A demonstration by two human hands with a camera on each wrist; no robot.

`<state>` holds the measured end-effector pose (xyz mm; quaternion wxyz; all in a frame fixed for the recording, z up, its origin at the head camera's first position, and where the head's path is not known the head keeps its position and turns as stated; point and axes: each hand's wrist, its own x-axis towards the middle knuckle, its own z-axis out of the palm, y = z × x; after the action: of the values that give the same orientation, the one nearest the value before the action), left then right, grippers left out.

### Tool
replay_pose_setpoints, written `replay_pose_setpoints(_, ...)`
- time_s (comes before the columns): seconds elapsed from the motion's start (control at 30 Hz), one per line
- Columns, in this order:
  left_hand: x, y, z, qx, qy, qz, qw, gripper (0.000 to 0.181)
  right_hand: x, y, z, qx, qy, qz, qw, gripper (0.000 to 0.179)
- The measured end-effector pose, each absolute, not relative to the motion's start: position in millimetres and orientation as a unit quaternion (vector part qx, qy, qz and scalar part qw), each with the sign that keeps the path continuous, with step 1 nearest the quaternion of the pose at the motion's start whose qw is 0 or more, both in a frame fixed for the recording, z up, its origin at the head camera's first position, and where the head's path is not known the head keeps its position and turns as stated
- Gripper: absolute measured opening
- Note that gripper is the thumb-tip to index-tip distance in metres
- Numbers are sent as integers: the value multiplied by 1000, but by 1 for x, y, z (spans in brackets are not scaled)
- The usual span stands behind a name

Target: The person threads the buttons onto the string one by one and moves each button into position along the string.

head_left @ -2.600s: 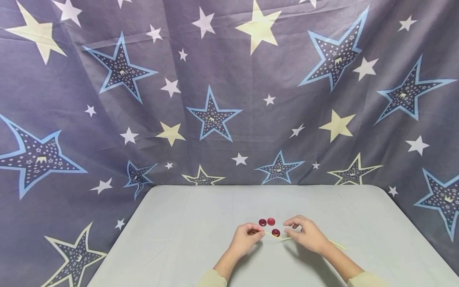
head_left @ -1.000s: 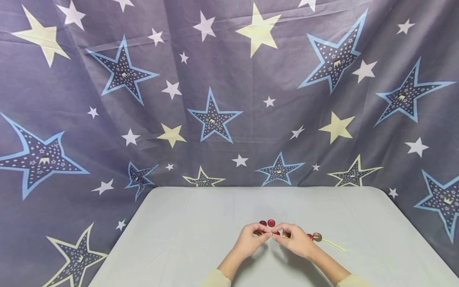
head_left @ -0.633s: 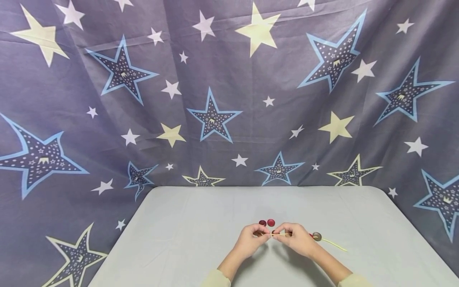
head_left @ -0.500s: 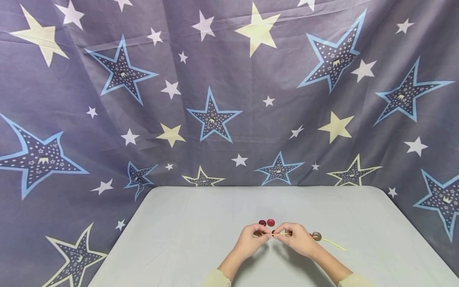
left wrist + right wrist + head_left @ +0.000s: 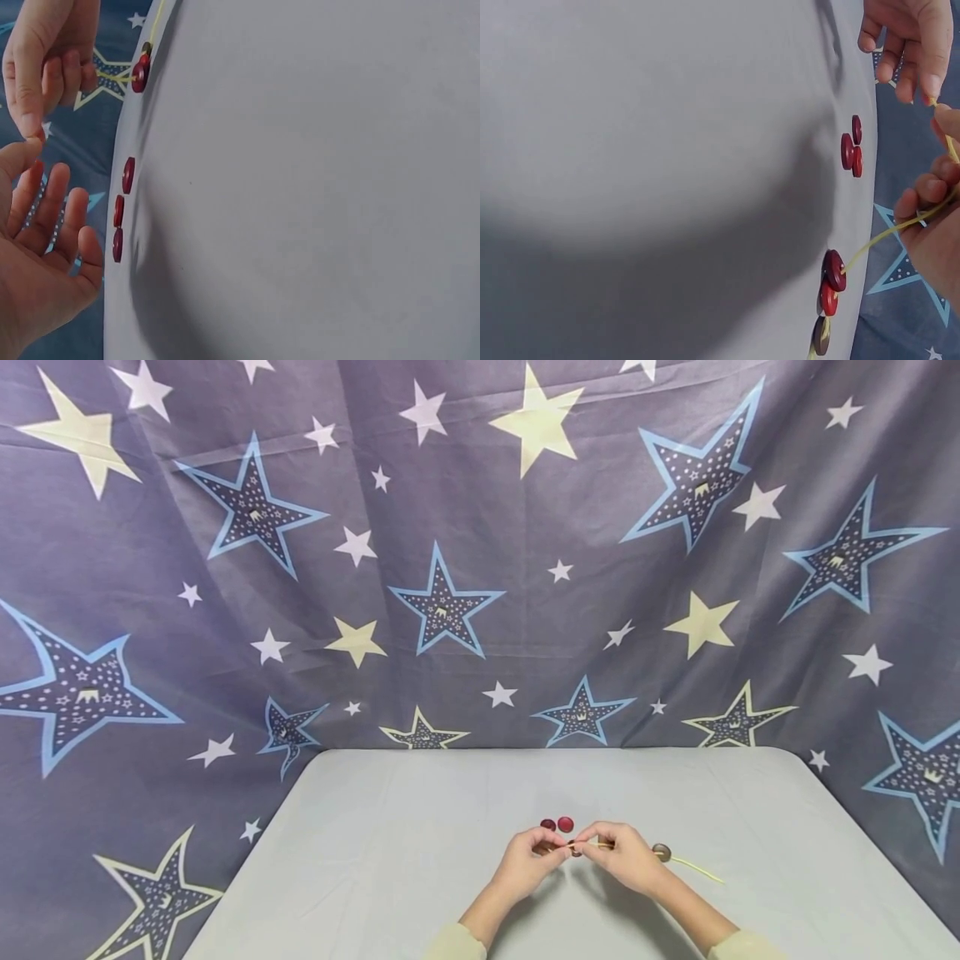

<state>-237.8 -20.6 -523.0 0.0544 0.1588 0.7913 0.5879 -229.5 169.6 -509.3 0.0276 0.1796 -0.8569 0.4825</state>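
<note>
In the head view my left hand [image 5: 521, 862] and right hand [image 5: 626, 860] meet fingertip to fingertip above the table. Both pinch a yellow cord [image 5: 866, 247] close to one end, which shows between the fingertips in the right wrist view. From my right hand the cord runs down through a dark red button [image 5: 835, 271], a red button [image 5: 829, 298] and a brown button [image 5: 662, 852]. Three loose buttons lie beyond my fingers: a dark red one [image 5: 856, 129], another dark red one [image 5: 847, 151] and a red one [image 5: 566, 824]. My fingers partly hide the nearest in the head view.
A pale cloth-covered table [image 5: 420, 827] fills the lower part of the head view. Behind it hangs a grey curtain [image 5: 480, 693] patterned with stars. The cord's other end trails on the tabletop, right of the brown button.
My hands were apart earlier; the right has moved left to meet the left hand and now pinches the cord. The brown button has come into sight. Over the last half second they barely shift.
</note>
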Motion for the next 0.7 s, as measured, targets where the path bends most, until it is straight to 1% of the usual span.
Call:
replay_pose_setpoints(0.17, -240, -18, -523, 151, 778, 607, 62, 23, -229, 172, -508, 167, -853, 494, 27, 11)
replay_pose_setpoints(0.3, -240, -17, -523, 152, 786, 598, 48, 28, -230, 174, -506, 157, -854, 495, 33, 13)
replay_pose_setpoints(0.4, -241, -16, -524, 147, 800, 580, 33, 32, -230, 175, -506, 150, -858, 489, 39, 10)
replay_pose_setpoints(0.6, -245, -11, -527, 135, 844, 519, 9, 29, -232, 178, -507, 142, -864, 480, 57, 6)
replay_pose_setpoints(0.7, -246, -8, -527, 140, 870, 473, -2, 26, -233, 179, -508, 146, -861, 484, 64, 6)
